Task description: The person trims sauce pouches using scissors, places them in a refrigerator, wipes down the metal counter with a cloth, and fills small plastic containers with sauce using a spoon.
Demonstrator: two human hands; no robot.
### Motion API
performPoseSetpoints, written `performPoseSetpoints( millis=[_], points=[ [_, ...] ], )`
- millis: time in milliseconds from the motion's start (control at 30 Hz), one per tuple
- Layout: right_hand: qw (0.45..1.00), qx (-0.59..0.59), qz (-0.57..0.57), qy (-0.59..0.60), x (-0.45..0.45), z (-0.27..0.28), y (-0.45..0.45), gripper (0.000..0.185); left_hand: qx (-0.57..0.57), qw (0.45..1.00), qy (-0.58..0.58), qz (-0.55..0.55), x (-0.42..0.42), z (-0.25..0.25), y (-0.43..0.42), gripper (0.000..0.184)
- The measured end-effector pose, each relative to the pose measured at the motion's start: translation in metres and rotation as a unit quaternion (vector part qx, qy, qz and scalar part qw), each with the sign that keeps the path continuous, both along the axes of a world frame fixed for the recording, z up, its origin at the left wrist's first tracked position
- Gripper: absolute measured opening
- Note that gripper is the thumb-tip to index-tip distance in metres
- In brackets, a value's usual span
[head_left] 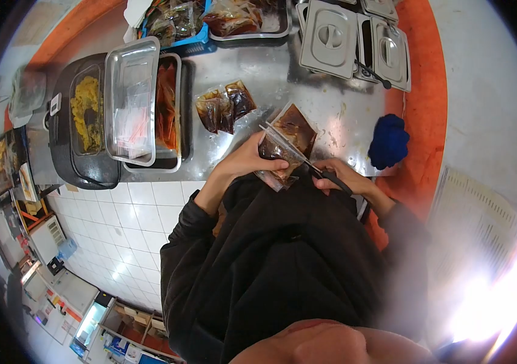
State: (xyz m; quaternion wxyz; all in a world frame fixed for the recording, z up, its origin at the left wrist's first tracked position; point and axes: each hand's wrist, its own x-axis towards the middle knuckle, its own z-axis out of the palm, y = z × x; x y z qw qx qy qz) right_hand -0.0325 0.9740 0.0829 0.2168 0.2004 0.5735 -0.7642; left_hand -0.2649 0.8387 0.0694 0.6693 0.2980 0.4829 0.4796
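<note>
My left hand [252, 159] grips a clear plastic packet of brown sauce [295, 126] at the near edge of the steel table, its thumb lying across the front. In my right hand [342, 176] is a pair of scissors [325, 174] with black handles. Their blades lie apart across the packet and point up to the left; whether they have cut the plastic I cannot tell. Beyond my left hand, more dark sauce packets [214, 111] rest on the steel.
A steel tray with clear plastic pieces [130, 103] sits over a pan of red liquid [166, 103]. Left of it is a black container of yellow food [87, 115]. Lidded steel pans [329, 37], a blue basket [193, 46] and a dark blue cloth [388, 141] stand around.
</note>
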Motion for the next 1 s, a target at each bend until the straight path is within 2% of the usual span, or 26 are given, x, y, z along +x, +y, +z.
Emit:
performPoseSetpoints(
  millis=[67,133,267,333,400,500,567,600,700,767,800,867,900,1000],
  points=[
    [1.000,-0.005,-0.014,0.011,-0.002,0.000,-0.004,0.057,-0.005,1.000,0.001,-0.018,-0.001,0.000,0.000,0.058],
    [0.992,0.036,-0.059,0.106,-0.004,-0.006,-0.010,0.056,-0.017,1.000,-0.012,-0.022,0.002,0.000,0.000,0.058],
    [0.993,0.037,-0.056,0.095,-0.004,-0.004,-0.009,0.056,-0.019,0.999,-0.018,-0.028,0.003,-0.002,0.000,0.061],
    [1.000,-0.015,-0.015,0.001,-0.001,-0.005,-0.005,0.056,-0.018,0.999,-0.016,-0.025,0.004,-0.002,-0.001,0.061],
    [1.000,-0.018,-0.020,0.005,-0.002,-0.004,-0.007,0.056,-0.017,1.000,-0.015,-0.020,0.003,-0.003,-0.001,0.061],
    [0.999,-0.026,-0.045,0.004,0.002,-0.008,-0.010,0.054,-0.037,0.998,-0.015,-0.039,0.004,-0.005,-0.001,0.071],
    [0.997,-0.032,-0.063,0.000,0.003,-0.009,-0.010,0.052,0.046,0.996,0.073,0.022,0.008,-0.005,0.000,0.082],
    [0.997,-0.044,-0.058,0.010,0.001,-0.005,-0.008,0.054,0.046,0.996,0.073,0.023,0.011,-0.002,0.002,0.082],
    [0.997,-0.064,-0.047,0.027,-0.001,0.002,-0.004,0.056,0.153,0.971,0.111,0.144,0.013,0.005,0.009,0.086],
    [0.996,-0.073,-0.039,0.032,-0.001,0.005,-0.003,0.058,0.138,0.984,0.037,0.107,0.007,0.004,0.012,0.076],
    [0.996,-0.076,-0.039,0.030,-0.001,0.006,-0.003,0.059,0.137,0.984,0.037,0.108,0.004,-0.002,0.014,0.076],
    [0.996,-0.080,-0.038,0.027,0.000,0.006,-0.003,0.060,0.142,0.990,-0.001,-0.011,-0.001,-0.012,0.018,0.057],
    [0.995,-0.081,-0.044,0.034,0.000,0.005,-0.003,0.060,0.112,0.993,-0.049,-0.001,0.001,-0.007,0.019,0.044],
    [0.996,-0.070,-0.050,0.037,0.000,0.005,-0.003,0.061,0.105,0.994,-0.016,-0.032,0.000,-0.014,0.021,0.044]
  ],
)
